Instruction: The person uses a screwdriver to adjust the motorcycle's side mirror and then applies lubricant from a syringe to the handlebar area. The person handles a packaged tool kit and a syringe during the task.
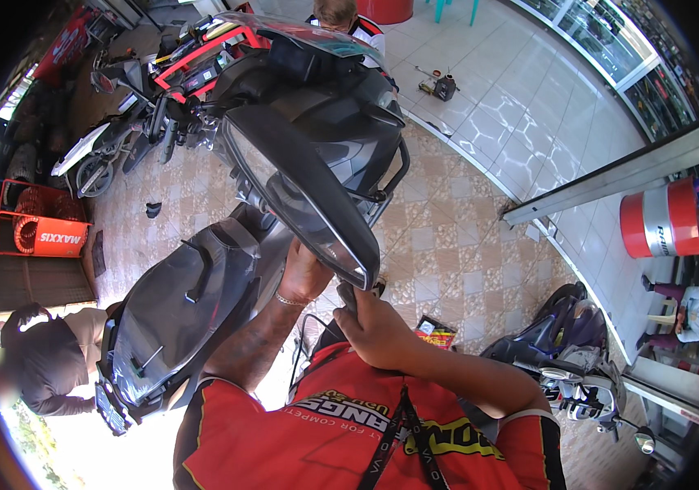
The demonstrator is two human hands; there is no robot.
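Note:
A long black-rimmed panel (304, 192) with a glossy face slants across the middle of the view, above a dark grey scooter (308, 122). My left hand (306, 276) reaches up beneath its lower edge. The panel hides those fingers, so I cannot see what they touch. Close to the panel's near tip, my right hand (375, 331) is closed round a short dark handle (348, 296); what the handle belongs to is hidden. A glossy dark scooter body (178, 298) extends to the left of my left forearm.
Parked motorbikes (116, 135) stand far left, near an orange rack (47, 224). One person (51, 359) bends at the left; another (345, 15) is beyond the scooter. More two-wheelers (566, 359) stand right, near a post (611, 171). A red drum (660, 219) is farther right.

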